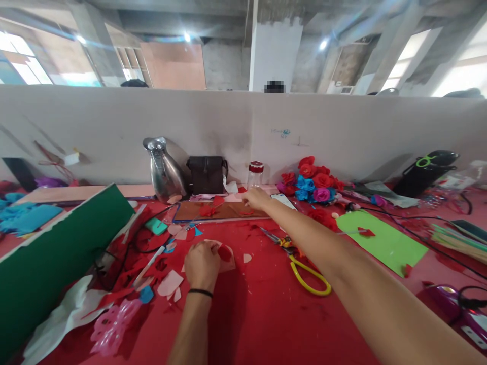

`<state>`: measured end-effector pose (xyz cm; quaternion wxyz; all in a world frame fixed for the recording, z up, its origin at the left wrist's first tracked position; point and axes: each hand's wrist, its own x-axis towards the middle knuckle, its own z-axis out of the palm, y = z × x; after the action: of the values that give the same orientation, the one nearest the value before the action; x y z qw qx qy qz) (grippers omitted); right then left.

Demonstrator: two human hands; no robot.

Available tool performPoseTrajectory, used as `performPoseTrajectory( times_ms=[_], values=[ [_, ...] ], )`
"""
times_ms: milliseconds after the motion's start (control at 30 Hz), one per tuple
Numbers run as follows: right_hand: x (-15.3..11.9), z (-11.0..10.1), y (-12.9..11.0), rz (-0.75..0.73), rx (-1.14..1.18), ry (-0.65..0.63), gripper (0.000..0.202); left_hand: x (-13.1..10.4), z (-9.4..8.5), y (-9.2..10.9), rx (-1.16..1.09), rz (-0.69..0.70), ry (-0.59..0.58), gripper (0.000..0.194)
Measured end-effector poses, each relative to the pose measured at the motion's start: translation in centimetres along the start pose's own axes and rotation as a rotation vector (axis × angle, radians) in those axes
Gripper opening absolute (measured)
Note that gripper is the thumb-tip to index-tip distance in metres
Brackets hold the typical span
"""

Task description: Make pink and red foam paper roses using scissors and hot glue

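Observation:
My left hand (pixel 202 266) is closed above the red tabletop (pixel 243 324), its curled fingers on a pink paper piece (pixel 229 264). A dark red paper petal (pixel 225 253) lies against that piece. At arm's length, my right hand (pixel 257 198) is over the far edge of a brown board (pixel 190 212). Its fingers are bent together, and whatever is between them is too small to make out. Red paper petals (pixel 208 210) lie on the board just left of it. Yellow-handled scissors (pixel 310 279) rest beneath my right forearm.
Behind the board stand a steel jug (pixel 163 170), a dark bag (pixel 207 175) and a red-lidded jar (pixel 255 175). Paper flowers (pixel 321 180) and a phone (pixel 283 201) are to the right, with a green sheet (pixel 380 241). A green panel (pixel 76 263) and paper scraps line the left.

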<state>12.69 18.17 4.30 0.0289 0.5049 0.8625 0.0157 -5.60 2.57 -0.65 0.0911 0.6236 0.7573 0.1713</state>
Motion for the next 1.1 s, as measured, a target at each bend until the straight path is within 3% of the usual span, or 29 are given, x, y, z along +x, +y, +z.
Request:
performPoseTrajectory(
  times_ms=[167, 400, 533, 600, 667, 767, 867, 1000, 1100],
  values=[
    [-0.7, -2.4, 0.5, -0.137, 0.025, 0.152, 0.020, 0.1, 1.1, 0.1, -0.152, 0.105, 0.096, 0.029],
    [-4.3, -4.8, -1.8, -0.419, 0.013, 0.292, 0.017, -0.5, 0.3, 0.8, -0.179, 0.100, 0.530, 0.040],
    [-6.1, -5.3, -2.7, -0.510, 0.013, 0.336, 0.014, -0.5, 0.4, 0.8, -0.241, 0.136, 0.428, 0.032],
    [-6.6, -5.4, -2.2, -0.473, 0.005, 0.320, 0.014, -0.4, 0.4, 0.5, -0.259, 0.127, 0.355, 0.033],
    [-6.8, -5.1, -1.0, -0.336, 0.011, 0.284, 0.017, -0.4, 0.2, 0.2, -0.222, 0.080, 0.348, 0.034],
    [-7.1, -4.0, 1.5, -0.050, 0.027, 0.191, 0.019, -0.4, -0.7, -0.3, -0.140, 0.019, 0.427, 0.033],
    [-7.5, -1.9, 3.4, 0.091, 0.035, 0.089, 0.010, -0.4, -1.6, -0.7, -0.149, -0.016, 0.539, 0.032],
    [-7.4, 1.4, 3.7, 0.254, 0.080, -0.033, 0.016, -0.5, -1.9, -0.7, -0.283, -0.045, 0.544, 0.034],
    [-6.9, 2.6, 3.3, 0.327, 0.134, -0.071, 0.015, -0.7, -1.9, -0.5, -0.352, -0.094, 0.546, 0.031]
  ],
)
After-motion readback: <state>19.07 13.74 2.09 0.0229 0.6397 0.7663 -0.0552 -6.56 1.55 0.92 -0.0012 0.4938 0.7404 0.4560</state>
